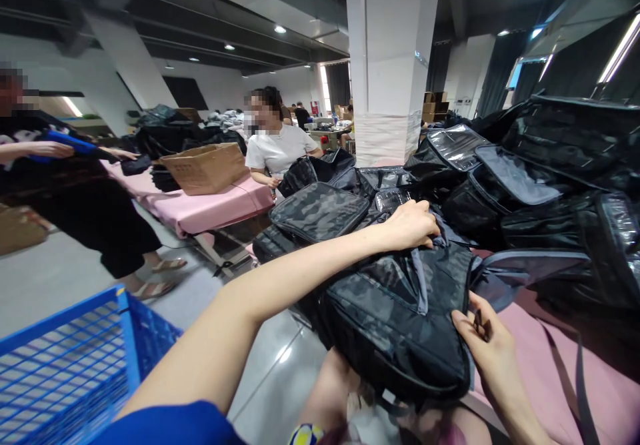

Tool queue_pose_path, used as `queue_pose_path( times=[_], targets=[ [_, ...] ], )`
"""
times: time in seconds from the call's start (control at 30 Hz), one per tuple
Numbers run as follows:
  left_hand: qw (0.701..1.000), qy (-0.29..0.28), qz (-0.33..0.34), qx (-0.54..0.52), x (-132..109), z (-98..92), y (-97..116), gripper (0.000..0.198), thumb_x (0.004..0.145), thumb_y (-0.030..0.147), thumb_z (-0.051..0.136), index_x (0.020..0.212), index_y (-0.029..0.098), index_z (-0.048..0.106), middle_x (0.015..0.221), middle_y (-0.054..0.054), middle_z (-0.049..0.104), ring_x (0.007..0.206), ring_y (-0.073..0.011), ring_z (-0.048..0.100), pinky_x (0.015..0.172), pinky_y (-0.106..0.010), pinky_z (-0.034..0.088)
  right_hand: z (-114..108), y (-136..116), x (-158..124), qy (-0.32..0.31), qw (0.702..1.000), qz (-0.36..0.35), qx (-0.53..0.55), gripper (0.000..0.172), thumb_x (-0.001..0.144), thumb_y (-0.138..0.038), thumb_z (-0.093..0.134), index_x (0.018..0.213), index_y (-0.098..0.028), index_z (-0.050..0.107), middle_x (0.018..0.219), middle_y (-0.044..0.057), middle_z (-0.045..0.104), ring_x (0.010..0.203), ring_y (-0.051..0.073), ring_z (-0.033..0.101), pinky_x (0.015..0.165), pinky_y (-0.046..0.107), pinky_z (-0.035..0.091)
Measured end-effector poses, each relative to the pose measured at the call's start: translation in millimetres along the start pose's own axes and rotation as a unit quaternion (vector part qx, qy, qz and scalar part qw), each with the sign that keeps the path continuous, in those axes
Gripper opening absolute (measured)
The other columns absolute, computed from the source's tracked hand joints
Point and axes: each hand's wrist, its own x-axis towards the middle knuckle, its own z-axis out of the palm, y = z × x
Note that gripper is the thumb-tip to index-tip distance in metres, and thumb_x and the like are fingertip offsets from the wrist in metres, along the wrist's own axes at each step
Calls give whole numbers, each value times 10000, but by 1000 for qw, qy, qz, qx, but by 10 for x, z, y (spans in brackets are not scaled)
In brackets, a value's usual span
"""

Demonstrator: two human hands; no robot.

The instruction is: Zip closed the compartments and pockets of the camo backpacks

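Observation:
A dark camouflage bag (400, 318) lies tilted at the table's near edge, partly above my lap. My left hand (413, 223) reaches across to its far side, fingers curled closed at the opening where grey lining shows. What exactly those fingertips grip is partly hidden. At the bag's right side, my right hand (485, 331) pinches the edge between thumb and fingers. A grey strip of lining (420, 281) hangs out over the front. Just behind lies another camouflage bag (320, 211) with a zipped panel.
Black bags (555, 138) with silvery linings pile up on the right over a pink-covered table (530, 351). A blue plastic crate (65, 365) stands at lower left. Beyond are a cardboard box (205, 168), a white pillar (390, 65), a seated person (277, 145) and a standing person (60, 171).

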Motion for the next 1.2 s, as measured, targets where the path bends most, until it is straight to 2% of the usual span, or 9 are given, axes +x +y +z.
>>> queue_pose_path(
  times=[0.23,0.3,0.37,0.47,0.53,0.7,0.83,1.03,1.2],
  targets=[
    [996,41,56,61,-61,105,113,235,925,242,430,871,161,644,847,-62,657,834,-181,529,657,-297,321,-106,-27,27,-20,995,-25,-92,589,632,-605,623,994,-140,602,559,-27,503,479,111,450,474,233,415],
    [992,53,78,83,-69,138,129,277,942,190,358,883,153,626,830,-63,643,779,-168,533,634,-290,321,-209,-16,108,-30,990,-61,-127,604,661,-633,599,1028,-153,600,581,-18,526,511,128,488,526,251,445],
    [989,56,96,94,-73,160,139,301,947,167,320,899,153,616,831,-65,634,742,-159,541,615,-283,324,-337,-58,238,9,975,-113,-190,647,681,-675,571,1099,-181,584,633,1,572,581,161,551,590,279,459],
    [989,48,106,96,-74,173,157,308,944,163,310,898,153,614,841,-66,628,727,-159,559,600,-277,339,-492,-201,480,103,918,-177,-340,788,669,-796,474,1214,-229,540,824,70,662,750,264,628,608,341,437],
    [991,37,98,84,-73,166,169,313,939,156,310,881,145,617,850,-69,631,732,-161,571,589,-271,348,-523,-287,631,110,882,-211,-408,843,675,-840,392,1241,-229,519,936,103,676,808,310,638,585,356,420],
    [1000,10,-11,-25,-85,101,153,244,908,197,395,912,143,633,885,-59,664,714,-150,594,549,-240,344,-405,-318,856,60,817,-344,-459,464,880,-584,383,1020,-200,602,883,63,675,714,208,628,534,291,382],
    [984,-4,-53,-169,-103,52,83,190,849,163,471,877,142,658,848,-31,684,751,-124,603,660,-200,389,-305,-334,930,61,767,-455,-449,258,895,-403,500,933,-194,647,893,31,660,784,167,606,592,274,387],
    [968,19,-60,-244,-116,92,43,180,818,141,494,857,126,669,833,-32,682,731,-108,591,692,-179,396,-201,-432,982,69,679,-519,-514,158,868,-283,563,901,-195,690,847,26,658,707,158,535,601,302,325],
    [967,29,-61,-248,-127,99,70,180,822,151,499,877,128,669,874,-45,685,768,-122,600,716,-188,408,-136,-462,1001,63,643,-547,-533,145,860,-266,570,882,-197,695,823,17,656,686,157,504,604,296,321]
  ],
)
